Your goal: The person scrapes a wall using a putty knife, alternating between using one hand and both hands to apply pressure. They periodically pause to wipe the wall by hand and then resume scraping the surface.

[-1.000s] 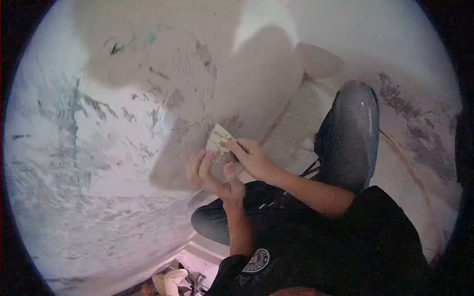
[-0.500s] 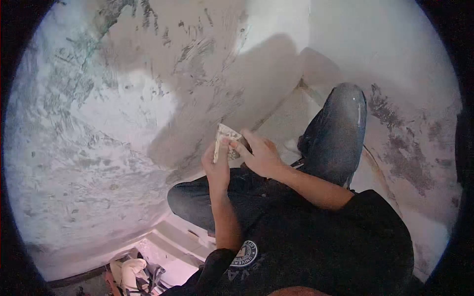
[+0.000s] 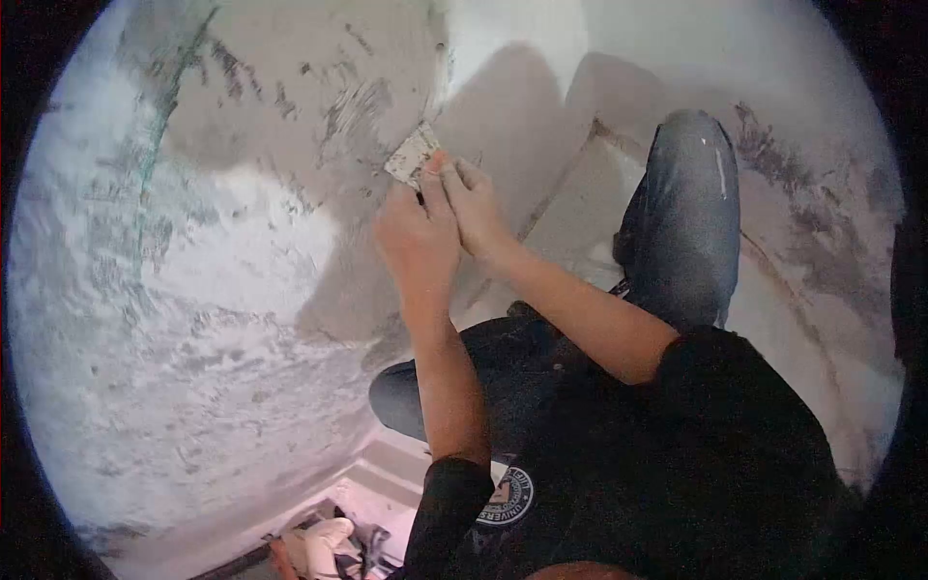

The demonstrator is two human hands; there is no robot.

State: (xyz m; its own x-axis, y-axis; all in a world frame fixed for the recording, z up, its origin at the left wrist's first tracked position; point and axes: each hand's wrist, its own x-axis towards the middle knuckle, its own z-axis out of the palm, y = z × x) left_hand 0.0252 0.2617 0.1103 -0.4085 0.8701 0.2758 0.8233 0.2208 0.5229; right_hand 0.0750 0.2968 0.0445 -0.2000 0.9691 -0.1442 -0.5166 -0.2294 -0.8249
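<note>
A small pale piece of sandpaper [image 3: 414,157], speckled with dark marks and folded, lies flat against the wall [image 3: 232,106] in the head view. My left hand [image 3: 418,230] grips its lower edge, fingers curled behind it. Pressed beside it, my right hand [image 3: 476,201] has its fingertips closed on the sheet's right edge. Both arms reach forward, the hands touching each other. Part of the sheet is hidden under the fingers.
Dark scuffs and patchy white plaster cover the wall. My bent knee [image 3: 698,193] stands to the right, near a corner [image 3: 597,126] where surfaces meet. Below left, a pale ledge [image 3: 372,459] runs by a pile of mixed items [image 3: 324,549].
Both hands have moved up and forward with the sandpaper, from in front of my lap to the wall. The view has shifted slightly.
</note>
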